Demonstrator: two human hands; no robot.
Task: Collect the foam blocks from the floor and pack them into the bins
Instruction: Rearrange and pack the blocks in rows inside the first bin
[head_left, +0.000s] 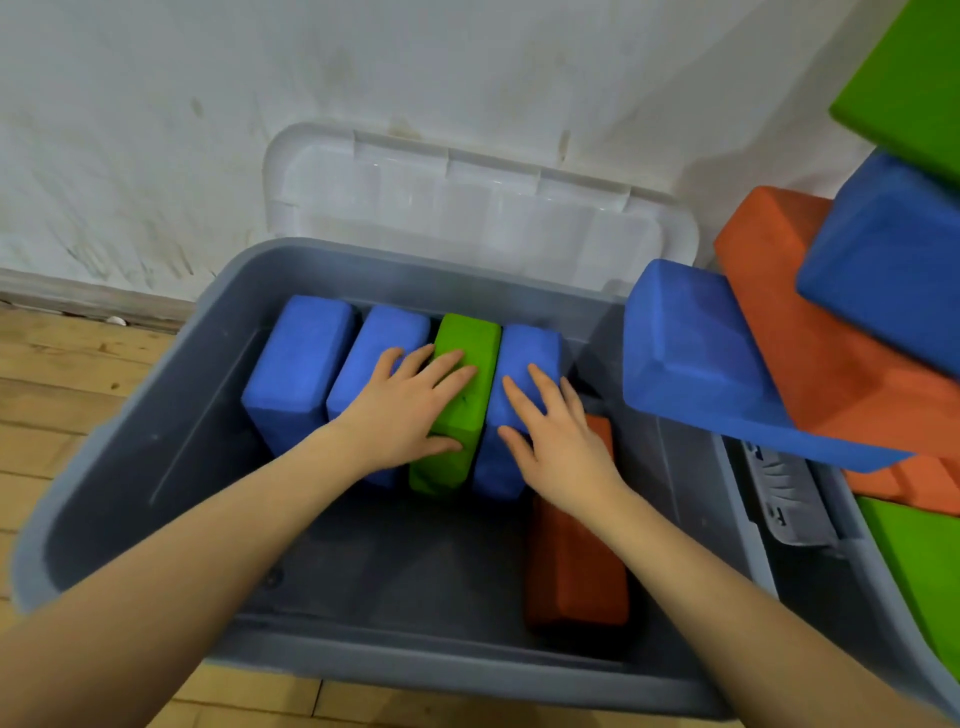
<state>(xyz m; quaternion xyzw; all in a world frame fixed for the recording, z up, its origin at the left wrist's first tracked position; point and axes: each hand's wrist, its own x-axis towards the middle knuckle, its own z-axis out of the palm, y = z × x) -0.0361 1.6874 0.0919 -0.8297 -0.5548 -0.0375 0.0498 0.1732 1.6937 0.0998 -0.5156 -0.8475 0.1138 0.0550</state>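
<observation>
Inside the grey bin (156, 441) against the wall, four foam blocks stand on edge in a row: blue block (296, 364), 2nd blue (379, 343), green block (467, 384), 3rd blue (524, 364), all touching side to side. Orange block (576, 561) lies flat on the bin floor to the right, by the front wall.

Left hand (405, 410) lies flat across the 2nd blue and the green, fingers (447, 364) spread and released, thumb at the green's near edge; pressing, not gripping. Right hand (556, 436) rests on the 3rd blue, fingers (540, 384) splayed, nothing clasped. I read this as squaring up the row.

Progress, my est.: approx half the bin floor is bare, so room for more. Right of it, a 2nd bin (779, 499) holds a loose heap: big blue block (696, 353) hanging over the rim, orange slab (831, 364), another blue (893, 260), green pieces (914, 67) top and bottom; not tidily packed. Can't see any blocks on the wooden floor (67, 395) in this view, but most of the room is out of frame, so can't say what's left to collect. Lid (467, 197) leans on the wall behind, off.
</observation>
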